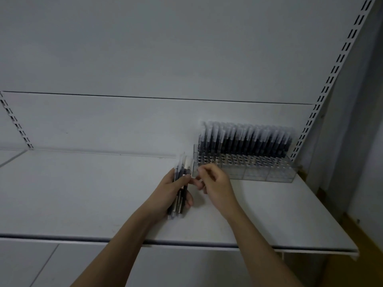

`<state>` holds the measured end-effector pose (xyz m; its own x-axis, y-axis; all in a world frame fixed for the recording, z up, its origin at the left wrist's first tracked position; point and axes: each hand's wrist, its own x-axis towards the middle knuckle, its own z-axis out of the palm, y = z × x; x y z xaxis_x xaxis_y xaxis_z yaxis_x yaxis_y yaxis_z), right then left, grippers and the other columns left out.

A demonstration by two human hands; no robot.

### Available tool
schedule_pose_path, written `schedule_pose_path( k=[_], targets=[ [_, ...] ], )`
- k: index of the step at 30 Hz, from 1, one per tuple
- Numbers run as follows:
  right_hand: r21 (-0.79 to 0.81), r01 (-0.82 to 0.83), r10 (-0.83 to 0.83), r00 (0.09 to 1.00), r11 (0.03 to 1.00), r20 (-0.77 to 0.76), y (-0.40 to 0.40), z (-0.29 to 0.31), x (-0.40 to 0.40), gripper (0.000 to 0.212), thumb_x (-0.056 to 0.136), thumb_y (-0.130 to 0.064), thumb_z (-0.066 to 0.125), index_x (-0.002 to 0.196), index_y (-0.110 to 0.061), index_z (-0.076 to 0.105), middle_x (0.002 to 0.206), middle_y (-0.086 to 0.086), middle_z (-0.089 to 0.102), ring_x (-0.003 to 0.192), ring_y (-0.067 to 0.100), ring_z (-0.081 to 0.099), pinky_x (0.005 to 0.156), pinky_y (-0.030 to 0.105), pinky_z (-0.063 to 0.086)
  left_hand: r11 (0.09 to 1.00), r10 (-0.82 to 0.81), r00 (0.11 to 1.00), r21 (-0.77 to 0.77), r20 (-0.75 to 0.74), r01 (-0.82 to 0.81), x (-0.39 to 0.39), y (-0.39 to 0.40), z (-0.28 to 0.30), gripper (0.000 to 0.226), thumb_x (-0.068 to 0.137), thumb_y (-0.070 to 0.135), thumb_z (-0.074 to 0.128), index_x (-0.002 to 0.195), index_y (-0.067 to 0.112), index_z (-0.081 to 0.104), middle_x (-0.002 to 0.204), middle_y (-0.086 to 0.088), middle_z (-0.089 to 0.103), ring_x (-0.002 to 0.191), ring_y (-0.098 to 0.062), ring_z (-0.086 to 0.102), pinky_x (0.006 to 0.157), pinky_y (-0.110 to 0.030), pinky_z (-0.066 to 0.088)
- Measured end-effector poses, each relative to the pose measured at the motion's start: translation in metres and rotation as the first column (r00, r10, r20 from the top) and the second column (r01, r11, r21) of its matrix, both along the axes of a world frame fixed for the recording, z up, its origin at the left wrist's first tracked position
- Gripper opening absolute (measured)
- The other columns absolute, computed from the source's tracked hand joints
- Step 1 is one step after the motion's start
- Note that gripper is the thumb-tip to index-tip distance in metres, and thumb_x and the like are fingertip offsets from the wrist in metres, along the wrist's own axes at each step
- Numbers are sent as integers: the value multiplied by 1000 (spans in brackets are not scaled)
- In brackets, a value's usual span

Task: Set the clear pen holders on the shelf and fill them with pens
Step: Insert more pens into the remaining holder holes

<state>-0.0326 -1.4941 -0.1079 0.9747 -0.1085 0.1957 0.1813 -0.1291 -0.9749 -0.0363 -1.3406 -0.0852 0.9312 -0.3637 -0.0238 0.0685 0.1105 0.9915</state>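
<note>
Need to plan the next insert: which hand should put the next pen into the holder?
Right hand, probably: its fingers sit beside the clear pen holder, apparently empty, while the left hand grips the pen bundle.

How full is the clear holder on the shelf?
Mostly full: the clear pen holder has dark pens upright across its back rows, while its front compartments look empty.

Slotted uprights (339, 59), white back panel (165, 48)
</note>
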Motion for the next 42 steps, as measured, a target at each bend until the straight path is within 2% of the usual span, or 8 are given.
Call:
schedule_pose_path(
  k=[6,11,18,28,32,37,40,42],
  targets=[
    [-32,-50,50,999,998,-17,-2,1,-1,12,97,-34,61,91,-28,69,72,-5,64,71,9,57,67,27,46,999,-45,999,15,0,45,0,1,0,23,104,11,45,119,-3,54,103,-24,69,51,-25,58,48,-30,51],
    [10,-96,96,995,995,-11,-5,6,-7,9,94,-29,65,93,-23,71,72,-10,66,71,4,60,64,22,47,997,-72,997,19,-12,72,-1,2,2,23,102,13,47,120,1,57,103,-21,71,57,-27,61,53,-32,56],
    [209,77,-65,996,975,-64,-11,7,-6,11,96,-19,62,98,-10,67,92,13,72,69,15,63,61,27,48,997,-73,997,2,-39,73,-1,1,1,25,104,13,45,126,5,52,110,-20,72,65,-35,67,61,-38,61],
    [321,137,-116,990,937,-85,-12,6,-4,10,97,-19,61,96,-9,61,83,7,68,62,15,63,56,26,48,997,-52,996,-56,-69,48,2,0,-2,24,104,2,41,125,9,47,117,-16,70,71,-40,70,62,-40,61],
    [393,136,-113,990,909,-83,-12,7,-3,12,98,-14,60,99,-3,58,78,9,67,57,16,62,56,30,52,996,-85,994,-39,-65,83,2,-1,-2,25,103,-2,40,123,10,50,114,-11,73,77,-40,70,69,-41,62],
    [405,173,-176,984,898,-29,-10,9,-5,10,100,-12,56,103,-4,58,78,7,66,55,14,59,54,27,53,988,-119,993,93,-10,119,0,-11,1,28,98,-2,54,125,7,49,113,-18,69,82,-36,73,70,-36,61],
    [391,203,-219,976,898,-3,-17,11,-7,9,97,-14,61,104,-9,62,82,3,69,61,9,62,58,19,52,996,-72,997,61,40,69,-4,-27,-2,32,99,-2,52,129,7,47,116,-17,69,81,-39,73,66,-36,61],
    [385,178,-191,982,906,-6,-23,12,-6,15,93,-13,67,107,-14,63,94,1,73,75,9,69,66,17,53,999,-22,997,26,68,20,-6,-37,-2,32,100,-1,50,131,9,46,116,-14,70,81,-40,73,66,-36,61]
  ],
)
